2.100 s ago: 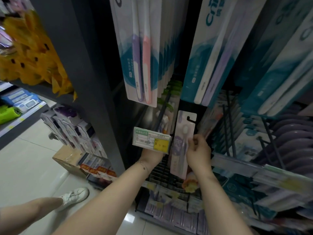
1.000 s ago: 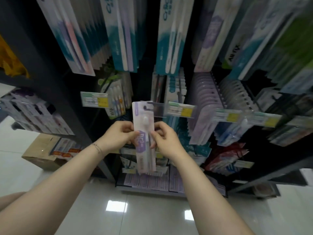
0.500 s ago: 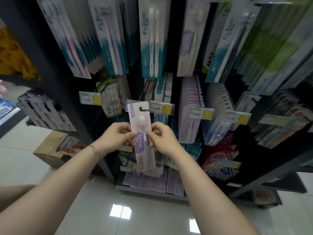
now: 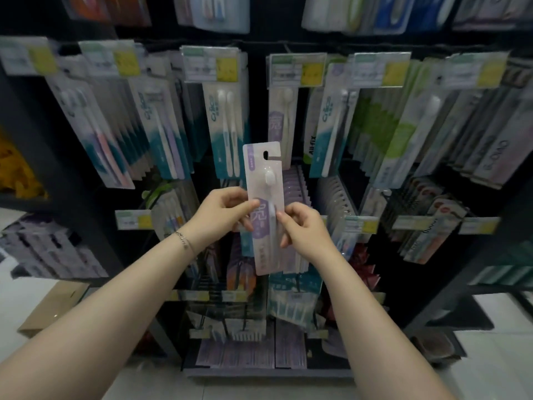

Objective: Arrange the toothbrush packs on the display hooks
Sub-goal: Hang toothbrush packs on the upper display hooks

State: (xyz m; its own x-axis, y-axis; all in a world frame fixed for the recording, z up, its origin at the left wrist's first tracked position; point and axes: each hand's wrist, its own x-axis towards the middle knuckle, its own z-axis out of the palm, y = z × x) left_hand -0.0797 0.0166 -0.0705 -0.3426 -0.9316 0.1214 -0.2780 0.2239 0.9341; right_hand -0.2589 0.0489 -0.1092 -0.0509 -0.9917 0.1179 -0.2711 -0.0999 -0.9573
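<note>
A pale lilac toothbrush pack (image 4: pixel 264 180) with a hang slot at its top stands upright in front of the display. My left hand (image 4: pixel 220 215) pinches its left edge at mid height, and my right hand (image 4: pixel 304 229) pinches its right edge slightly lower. The pack's top reaches just below a hanging lilac pack of the same kind (image 4: pixel 281 122) under a price tag (image 4: pixel 295 70). The pack touches no hook.
Rows of hanging toothbrush packs (image 4: pixel 227 125) fill the black rack, with price tags (image 4: pixel 212 64) at the hook ends. A lower row of packs (image 4: pixel 334 197) hangs behind my hands. A cardboard box (image 4: pixel 50 308) sits on the floor at the left.
The pack has risen in both hands from the lower row of hooks toward the upper row, and my view has tilted up so the upper row is now facing me.
</note>
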